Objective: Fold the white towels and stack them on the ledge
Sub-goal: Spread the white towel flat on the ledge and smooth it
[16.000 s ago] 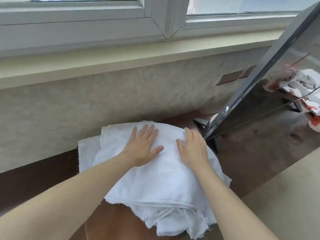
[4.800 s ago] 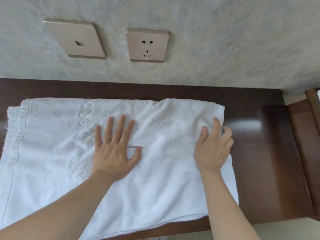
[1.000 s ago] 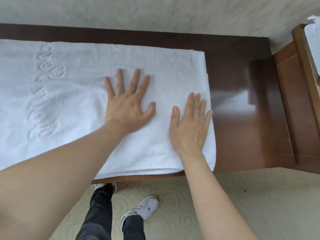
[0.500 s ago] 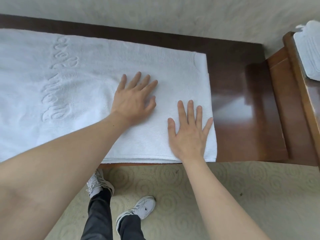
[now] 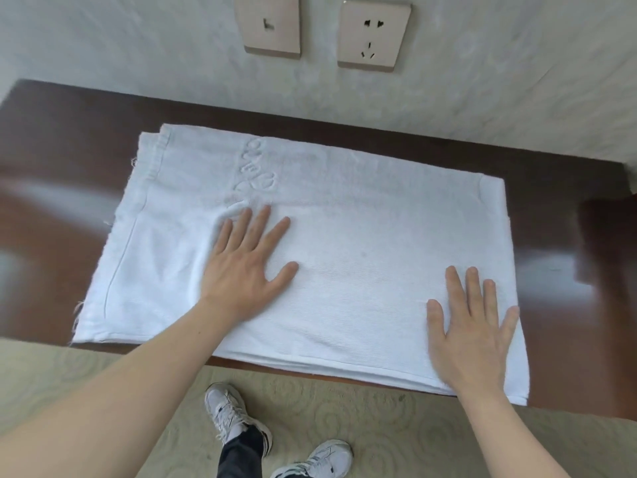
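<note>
Pressing folded white towel [image 5: 362, 243] flat on ledge [image 5: 568, 208], both hands spread

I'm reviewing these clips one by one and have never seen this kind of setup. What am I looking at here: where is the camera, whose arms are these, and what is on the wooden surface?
There is no machine here. A person wears a wide-angle camera on the head, looking forward and down, so the two bare arms reaching in from below are their own, and their shoes show on the carpet.

On the dark wooden ledge lies a white towel, folded over into layers, with raised lettering near its far edge. The left hand lies flat near the towel's middle, with a small ridge of cloth beside its fingers. The right hand lies flat near the right end. Neither hand grips anything.

Two wall plates sit on the wall behind.
</note>
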Demonstrator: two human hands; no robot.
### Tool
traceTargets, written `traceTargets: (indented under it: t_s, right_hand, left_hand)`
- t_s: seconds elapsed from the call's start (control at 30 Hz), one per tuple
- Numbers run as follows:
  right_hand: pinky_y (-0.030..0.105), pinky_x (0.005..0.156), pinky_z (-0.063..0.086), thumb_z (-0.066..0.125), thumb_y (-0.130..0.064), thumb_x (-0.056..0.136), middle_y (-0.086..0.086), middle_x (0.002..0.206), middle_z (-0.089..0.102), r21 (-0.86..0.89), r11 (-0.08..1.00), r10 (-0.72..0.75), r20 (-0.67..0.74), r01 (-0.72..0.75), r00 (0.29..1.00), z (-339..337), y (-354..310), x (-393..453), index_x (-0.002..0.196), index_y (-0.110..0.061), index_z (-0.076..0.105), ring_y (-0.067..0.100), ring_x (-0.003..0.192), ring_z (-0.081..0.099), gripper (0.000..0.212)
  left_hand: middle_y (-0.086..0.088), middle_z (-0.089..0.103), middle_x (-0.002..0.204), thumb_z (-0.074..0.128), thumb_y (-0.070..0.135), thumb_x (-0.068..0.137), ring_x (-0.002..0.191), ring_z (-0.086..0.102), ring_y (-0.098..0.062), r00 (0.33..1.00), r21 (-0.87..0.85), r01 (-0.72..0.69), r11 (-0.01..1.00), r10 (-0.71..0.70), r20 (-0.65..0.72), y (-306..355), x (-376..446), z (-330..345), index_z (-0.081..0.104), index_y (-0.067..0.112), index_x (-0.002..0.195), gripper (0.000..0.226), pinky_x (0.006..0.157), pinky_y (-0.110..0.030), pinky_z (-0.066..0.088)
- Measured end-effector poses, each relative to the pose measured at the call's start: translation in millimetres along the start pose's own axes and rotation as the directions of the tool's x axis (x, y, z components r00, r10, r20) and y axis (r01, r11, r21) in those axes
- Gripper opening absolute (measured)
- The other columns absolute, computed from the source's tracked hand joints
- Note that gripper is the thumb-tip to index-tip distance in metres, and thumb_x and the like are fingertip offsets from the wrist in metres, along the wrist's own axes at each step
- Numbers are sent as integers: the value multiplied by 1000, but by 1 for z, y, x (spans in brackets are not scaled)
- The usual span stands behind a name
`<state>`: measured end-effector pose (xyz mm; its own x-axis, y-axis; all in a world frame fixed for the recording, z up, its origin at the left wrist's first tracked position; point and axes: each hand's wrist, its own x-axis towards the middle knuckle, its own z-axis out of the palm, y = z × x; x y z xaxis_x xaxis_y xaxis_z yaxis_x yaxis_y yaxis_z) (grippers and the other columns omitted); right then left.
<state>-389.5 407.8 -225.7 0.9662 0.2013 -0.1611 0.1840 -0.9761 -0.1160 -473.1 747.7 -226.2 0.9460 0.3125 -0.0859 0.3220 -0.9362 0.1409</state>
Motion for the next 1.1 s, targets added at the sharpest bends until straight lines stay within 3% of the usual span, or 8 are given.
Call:
traceTargets:
  t_s: [0.27,0.4,0.6,0.7,0.83,0.9,1.0,1.1]
  right_hand:
    - [61,120,-4,8,-66,95,-3,169,-1,9,999,36,13,-36,999,-2,-47,7,160,-33,3,27,154,-8,73]
    - [60,120,-8,9,-68,96,-4,168,-6,38,992,-125,17,124,992,7,-116,22,159,-36,-1,26,154,-13,72]
    - [62,119,-7,10,-63,98,-4,168,5,134,943,-305,-7,303,952,13,-213,37,159,-35,13,27,155,-5,67]
    - [54,122,-5,5,-56,100,-3,168,6,221,917,-333,-28,331,942,13,-247,48,158,-35,14,23,155,-2,63]
    - [50,123,-7,-2,-55,100,-6,168,-4,137,939,-316,-13,315,949,25,-251,53,159,-39,5,18,154,-11,61]
    - [51,123,-4,-1,-59,100,-6,168,-2,113,941,-318,-38,320,947,27,-250,52,159,-39,5,19,154,-9,63]
    - [53,123,1,8,-62,100,-3,168,2,60,941,-329,-65,333,942,29,-251,53,160,-35,6,23,155,-3,66]
    - [54,123,2,12,-60,100,-1,169,-1,11,943,-332,-45,332,942,30,-250,51,160,-33,4,25,155,-5,66]
  left_hand:
    - [2,3,168,20,71,93,155,-2,-25,999,2,-11,1000,11,-40,-1,4,6,10,38,159,74,124,-47,-2]
    - [1,4,168,24,69,93,155,0,-26,999,-11,-10,1000,9,-44,-1,3,8,11,36,159,75,124,-50,3]
    - [0,6,168,17,55,99,155,-4,-22,999,-57,8,998,-10,-40,2,1,4,14,30,160,66,124,-49,3]
    - [-2,7,168,10,48,99,154,-5,-24,1000,-88,19,996,-19,-5,4,0,1,11,21,160,67,124,-48,2]
    - [-2,7,168,14,40,101,155,-2,-23,995,-66,-100,993,101,16,-14,1,0,10,22,160,62,125,-40,-5]
    - [1,11,167,21,46,103,155,3,-21,989,-45,-149,988,149,-7,-40,7,-3,15,27,160,60,125,-36,-2]
    - [9,0,167,25,63,99,154,-7,-15,999,-61,-41,997,40,-27,-80,17,-7,8,36,159,68,124,-34,-7]
    - [14,-6,167,23,67,96,153,-11,-14,999,-64,44,997,-45,-14,-114,25,-13,3,42,158,70,124,-37,-7]
